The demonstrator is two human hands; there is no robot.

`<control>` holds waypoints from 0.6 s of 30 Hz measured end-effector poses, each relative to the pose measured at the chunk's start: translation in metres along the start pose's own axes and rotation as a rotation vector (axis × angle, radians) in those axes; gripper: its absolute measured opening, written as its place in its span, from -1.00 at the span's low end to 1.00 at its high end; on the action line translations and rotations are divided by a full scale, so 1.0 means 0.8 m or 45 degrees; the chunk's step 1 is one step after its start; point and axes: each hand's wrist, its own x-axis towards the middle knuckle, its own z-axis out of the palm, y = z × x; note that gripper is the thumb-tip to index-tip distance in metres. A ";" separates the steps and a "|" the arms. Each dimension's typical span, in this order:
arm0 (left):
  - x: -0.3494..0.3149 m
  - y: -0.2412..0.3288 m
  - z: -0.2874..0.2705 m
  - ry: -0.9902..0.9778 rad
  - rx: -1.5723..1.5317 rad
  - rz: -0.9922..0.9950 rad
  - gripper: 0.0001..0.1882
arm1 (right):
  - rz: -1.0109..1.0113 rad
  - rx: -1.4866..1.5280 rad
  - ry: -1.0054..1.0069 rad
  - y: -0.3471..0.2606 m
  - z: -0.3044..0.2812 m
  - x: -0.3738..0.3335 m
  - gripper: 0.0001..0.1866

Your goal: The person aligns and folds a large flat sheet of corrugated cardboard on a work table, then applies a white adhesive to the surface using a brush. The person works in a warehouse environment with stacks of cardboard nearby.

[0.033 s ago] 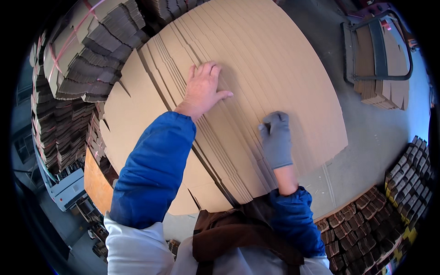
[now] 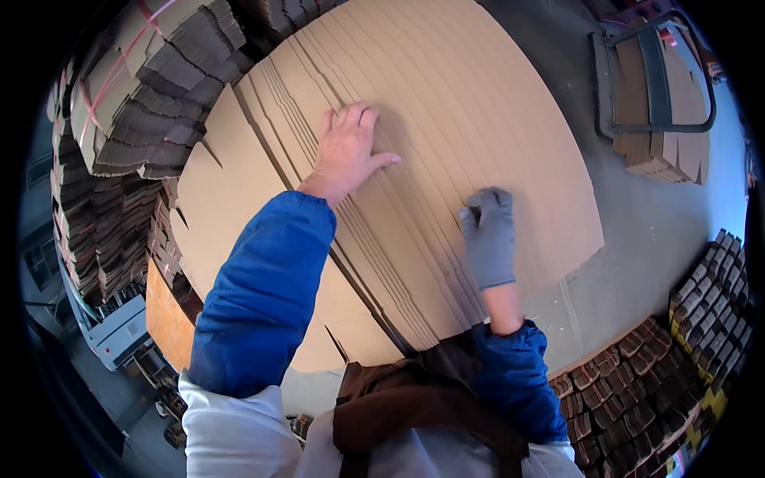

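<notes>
The large light-brown flat cardboard sheets [image 2: 510, 135] lie in the middle, directly before the person, one overlapping the other like a fan, so that many long edges run side by side, in parallel steps. The bare left hand [image 2: 347, 151] rests on these sheets with the palm downward; its fingers are a little spread and the thumb points away to the right, and it is not pinching anything that one can see. The right hand in a grey knitted glove [image 2: 489, 239] is at the sheets too, lower and further to the right, with its fingers curled inward near the thumb; it cannot be told whether it pinches a sheet edge. Both forearms wear blue cloth sleeve covers [image 2: 267, 287], and a dark brown apron [image 2: 398, 410] is below. At the upper left, beside the sheets, stand tall grey-brown cardboard bundles [image 2: 171, 103] with pink straps. At the upper right, a dark tubular metal frame [image 2: 661, 127] stands around further brown cardboard pieces [image 2: 669, 159] on the grey floor [image 2: 629, 247]
</notes>
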 end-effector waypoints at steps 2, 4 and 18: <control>-0.002 0.000 -0.002 -0.004 0.014 -0.007 -0.16 | -0.027 -0.114 0.113 0.033 -0.026 0.003 -0.78; 0.007 0.008 0.005 -0.009 -0.005 0.004 -0.16 | -0.075 -0.281 0.199 0.058 -0.051 -0.003 -0.78; 0.049 -0.024 -0.035 -0.172 0.190 0.308 -0.62 | -0.162 -0.414 -0.183 -0.016 0.026 -0.026 -0.81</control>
